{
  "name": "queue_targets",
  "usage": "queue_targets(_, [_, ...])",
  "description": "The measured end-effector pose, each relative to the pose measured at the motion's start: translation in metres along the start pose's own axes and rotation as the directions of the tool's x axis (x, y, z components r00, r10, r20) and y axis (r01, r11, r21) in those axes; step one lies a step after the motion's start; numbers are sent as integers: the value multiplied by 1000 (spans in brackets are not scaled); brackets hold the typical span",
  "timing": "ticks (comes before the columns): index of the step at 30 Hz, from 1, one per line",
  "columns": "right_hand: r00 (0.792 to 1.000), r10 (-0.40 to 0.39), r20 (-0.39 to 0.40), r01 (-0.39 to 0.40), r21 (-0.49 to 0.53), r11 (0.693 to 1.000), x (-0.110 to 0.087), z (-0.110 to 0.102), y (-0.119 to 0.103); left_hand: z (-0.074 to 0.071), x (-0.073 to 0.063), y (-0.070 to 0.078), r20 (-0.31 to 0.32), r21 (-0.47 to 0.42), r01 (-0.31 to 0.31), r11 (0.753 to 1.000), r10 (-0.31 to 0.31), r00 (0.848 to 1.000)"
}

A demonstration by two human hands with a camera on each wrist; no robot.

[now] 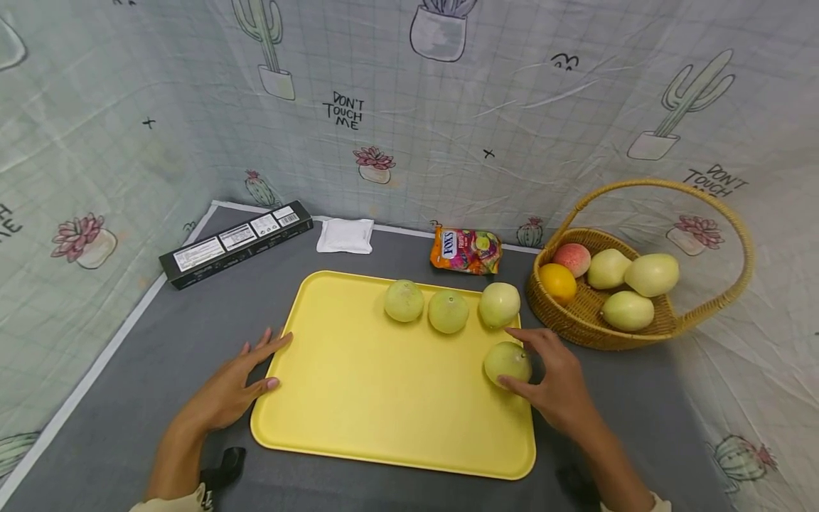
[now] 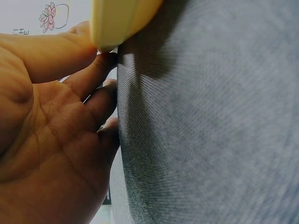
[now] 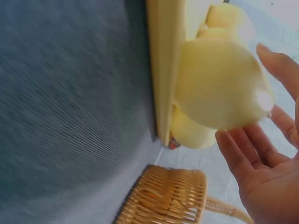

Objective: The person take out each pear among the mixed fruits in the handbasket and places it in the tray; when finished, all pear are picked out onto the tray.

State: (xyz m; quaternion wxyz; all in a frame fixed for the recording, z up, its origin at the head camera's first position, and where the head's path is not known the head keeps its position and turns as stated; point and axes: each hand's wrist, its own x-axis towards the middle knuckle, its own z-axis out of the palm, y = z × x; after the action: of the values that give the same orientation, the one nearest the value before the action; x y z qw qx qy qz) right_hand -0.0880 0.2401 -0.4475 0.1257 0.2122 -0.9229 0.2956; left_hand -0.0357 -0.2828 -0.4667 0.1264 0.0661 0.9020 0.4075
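Observation:
On the yellow tray (image 1: 384, 398), near its right edge, sits a round pale green fruit (image 1: 505, 364). My right hand (image 1: 563, 387) is spread around this fruit, thumb on the near side and index finger on the far side. In the right wrist view the fingers (image 3: 233, 149) are extended close to the fruit (image 3: 217, 84), with a gap at the upper finger. Three more green fruits (image 1: 448, 311) stand in a row along the tray's back edge. My left hand (image 1: 224, 391) rests at the tray's left edge, fingers extended and fingertips at the rim.
To the right stands a wicker basket (image 1: 544, 302) with a tall handle, holding several green fruits (image 1: 627, 311), a peach (image 1: 571, 260) and a yellow-orange fruit (image 1: 557, 283). At the back lie a snack packet (image 1: 466, 250), a white packet (image 1: 345, 235) and a long black box (image 1: 237, 244).

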Motion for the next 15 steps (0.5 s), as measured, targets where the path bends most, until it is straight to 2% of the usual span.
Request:
queue_targets(4, [998,-16,-66,18,25,1000,8,-9,3,0,0,-1,-1,-11,-11,1000,11,1000])
queue_targets(8, [984,-8,-178,18,56,998,17,-22,8,0,0,-2,-2,-20,-12,1000,12,1000])
queue_targets(11, [961,35,-273,-16,72,997,25,-32,12,0,0,-2,1,-23,-7,1000,7,1000])
queue_targets(15, [913,117,-392,-92,83,992,34,-47,21,0,0,-2,4,-17,-6,1000,6,1000])
